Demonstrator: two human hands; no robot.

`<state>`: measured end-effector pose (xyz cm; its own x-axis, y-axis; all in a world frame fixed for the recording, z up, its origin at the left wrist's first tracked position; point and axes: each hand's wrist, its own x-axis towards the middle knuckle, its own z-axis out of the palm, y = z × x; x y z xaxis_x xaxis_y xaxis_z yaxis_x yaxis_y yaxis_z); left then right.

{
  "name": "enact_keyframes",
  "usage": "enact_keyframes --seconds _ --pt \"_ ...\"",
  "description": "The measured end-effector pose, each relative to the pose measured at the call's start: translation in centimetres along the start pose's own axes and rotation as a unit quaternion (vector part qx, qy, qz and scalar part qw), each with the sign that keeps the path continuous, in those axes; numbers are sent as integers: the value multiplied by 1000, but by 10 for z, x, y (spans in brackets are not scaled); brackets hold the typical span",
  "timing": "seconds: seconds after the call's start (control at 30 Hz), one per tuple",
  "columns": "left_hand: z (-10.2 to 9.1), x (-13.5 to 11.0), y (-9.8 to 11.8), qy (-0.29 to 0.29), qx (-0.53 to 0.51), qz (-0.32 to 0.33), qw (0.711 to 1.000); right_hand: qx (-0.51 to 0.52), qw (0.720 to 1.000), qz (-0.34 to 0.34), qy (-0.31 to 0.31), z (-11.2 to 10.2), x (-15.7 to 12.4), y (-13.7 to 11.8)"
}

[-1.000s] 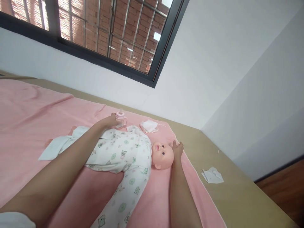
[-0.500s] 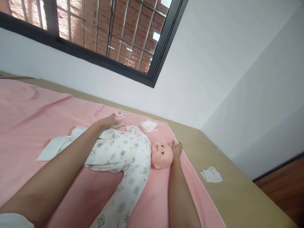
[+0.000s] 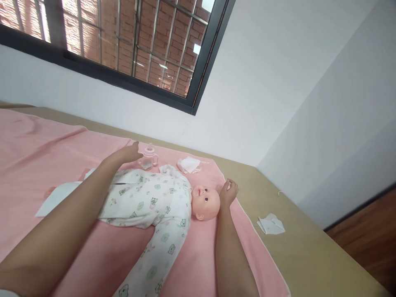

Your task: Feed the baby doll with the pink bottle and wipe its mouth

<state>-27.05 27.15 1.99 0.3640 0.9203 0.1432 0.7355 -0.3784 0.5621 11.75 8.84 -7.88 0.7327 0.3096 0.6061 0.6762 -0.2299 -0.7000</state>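
Note:
A baby doll (image 3: 206, 202) in a white bear-print outfit lies on its back on a pink blanket (image 3: 123, 247), head toward the right. Just left of a pink-topped feeding bottle (image 3: 149, 159), my left hand (image 3: 132, 152) is open, with the fingers apart. The bottle stands upright beyond the doll's body, nipple up. Beyond the top of the doll's head, my right hand (image 3: 229, 192) is closed, and a small pale bit shows between its fingers. I cannot make out what that bit is.
A clear packet with white tissue (image 3: 189, 165) lies on the blanket near the bottle. A folded white tissue (image 3: 271, 224) rests on the tan mat (image 3: 309, 255) at the right. Behind are a white wall (image 3: 235, 123) and a barred window (image 3: 139, 49).
My left hand has let go of the bottle and drawn slightly left, leaving it standing. My right hand has curled closed, showing a pale bit. The whole view has shifted slightly.

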Motion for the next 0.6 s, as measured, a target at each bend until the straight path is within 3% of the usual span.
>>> enact_keyframes --seconds 0.07,0.17,0.23,0.3,0.4,0.5,0.6 --pt "-12 -10 8 12 13 18 1000 32 999 -17 -31 0 -2 -5" --pt "-19 -25 33 65 11 64 996 56 990 -13 -132 5 -7 -10" --pt "-11 -31 57 84 -9 101 991 63 982 -18 -175 10 -12 -11" --pt "7 -31 87 63 -31 147 987 81 977 -27 -197 16 -15 -10" --pt "46 -23 132 -50 -27 231 971 104 969 -32 -220 22 -17 -7" --pt "84 -9 169 -196 -9 267 944 119 964 -23 -238 26 -18 -5" --pt "114 7 191 -324 -12 267 907 135 958 -15 -253 29 -20 -3"
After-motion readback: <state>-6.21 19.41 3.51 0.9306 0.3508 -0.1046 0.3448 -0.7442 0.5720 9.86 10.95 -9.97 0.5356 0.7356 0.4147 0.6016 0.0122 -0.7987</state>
